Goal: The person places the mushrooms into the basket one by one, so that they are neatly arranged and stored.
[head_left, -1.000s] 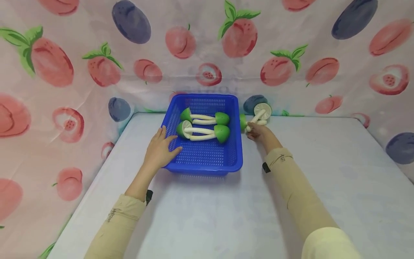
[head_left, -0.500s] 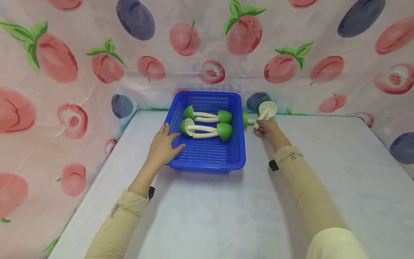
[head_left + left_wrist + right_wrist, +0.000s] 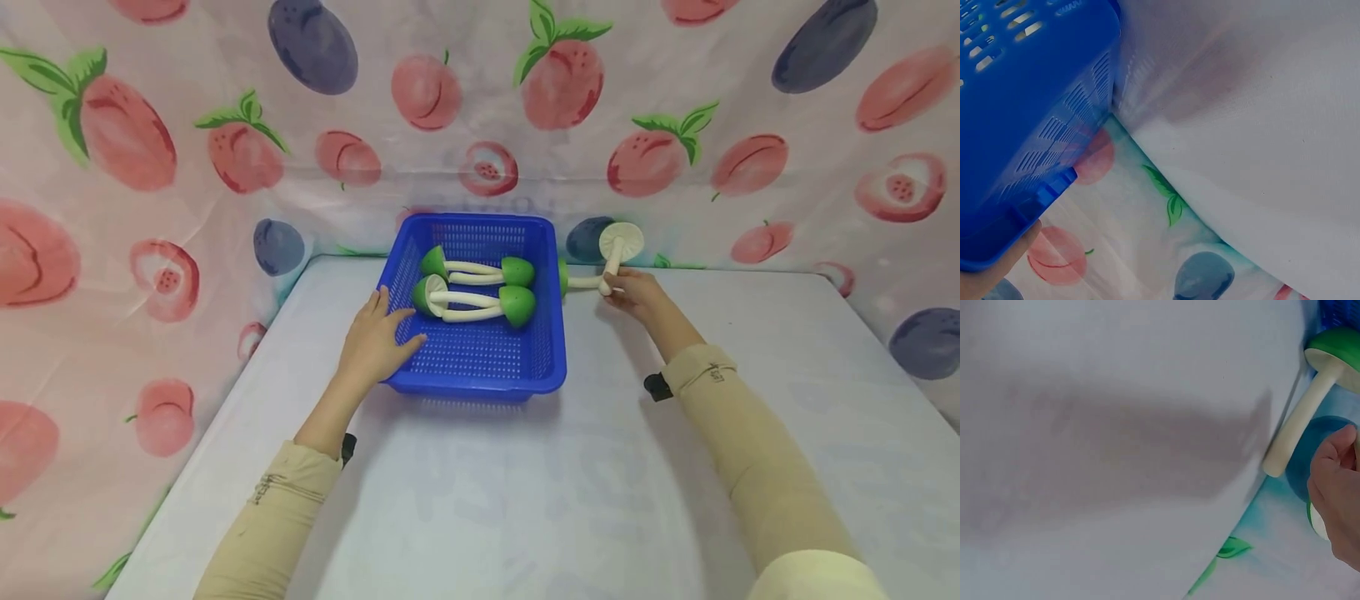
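The right grip [image 3: 637,293] pinches a mushroom [image 3: 617,253] near its foot, right of the basket [image 3: 465,387]; the stem slants up, cap leaning away (the left grip [image 3: 375,346], fingers spread, rests on the rim).

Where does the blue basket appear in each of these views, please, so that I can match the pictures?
Head: the blue basket is near the centre, mushrooms lying inside.
Left wrist: the blue basket fills the upper left.
Right wrist: only a small piece of the blue basket shows, in the top right corner, above the right hand.
Shared landmark: the edge where the fruit-print cloth meets the white tabletop.
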Available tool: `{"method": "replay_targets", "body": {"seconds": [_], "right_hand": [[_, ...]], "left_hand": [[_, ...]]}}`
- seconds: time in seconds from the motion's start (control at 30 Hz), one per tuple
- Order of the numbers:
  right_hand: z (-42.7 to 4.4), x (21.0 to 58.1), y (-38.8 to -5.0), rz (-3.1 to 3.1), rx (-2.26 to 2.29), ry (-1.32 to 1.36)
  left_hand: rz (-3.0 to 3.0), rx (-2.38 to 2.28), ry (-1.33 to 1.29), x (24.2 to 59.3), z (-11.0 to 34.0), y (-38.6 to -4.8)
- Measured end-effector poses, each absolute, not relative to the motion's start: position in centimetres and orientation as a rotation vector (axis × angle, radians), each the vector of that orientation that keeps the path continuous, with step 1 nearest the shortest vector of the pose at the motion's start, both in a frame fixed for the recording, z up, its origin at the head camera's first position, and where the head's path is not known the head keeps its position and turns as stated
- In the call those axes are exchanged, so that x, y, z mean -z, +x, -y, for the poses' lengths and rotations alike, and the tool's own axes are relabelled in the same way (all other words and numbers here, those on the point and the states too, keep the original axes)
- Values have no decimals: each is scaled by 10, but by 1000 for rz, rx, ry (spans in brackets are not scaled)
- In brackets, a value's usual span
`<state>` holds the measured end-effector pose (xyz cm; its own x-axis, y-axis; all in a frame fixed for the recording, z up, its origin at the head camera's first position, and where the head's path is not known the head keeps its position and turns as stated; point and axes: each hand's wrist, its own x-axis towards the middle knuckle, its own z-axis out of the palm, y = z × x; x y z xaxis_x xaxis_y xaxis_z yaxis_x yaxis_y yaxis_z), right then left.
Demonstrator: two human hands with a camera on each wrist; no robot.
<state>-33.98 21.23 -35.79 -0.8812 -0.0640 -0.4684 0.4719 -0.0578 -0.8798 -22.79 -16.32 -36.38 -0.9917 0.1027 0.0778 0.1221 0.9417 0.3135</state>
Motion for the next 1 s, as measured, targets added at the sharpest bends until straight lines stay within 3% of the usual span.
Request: {"method": "replay_targets", "body": {"seconds": [0.27,1.0], "right_hand": [[-218,359,-337,-2118,1891,178],[-192,330,-317,-2130,1869,-116]], "left_hand": [[3030,495,-181,362,163,-230],[3029,483,-186,365,163,-228]]}}
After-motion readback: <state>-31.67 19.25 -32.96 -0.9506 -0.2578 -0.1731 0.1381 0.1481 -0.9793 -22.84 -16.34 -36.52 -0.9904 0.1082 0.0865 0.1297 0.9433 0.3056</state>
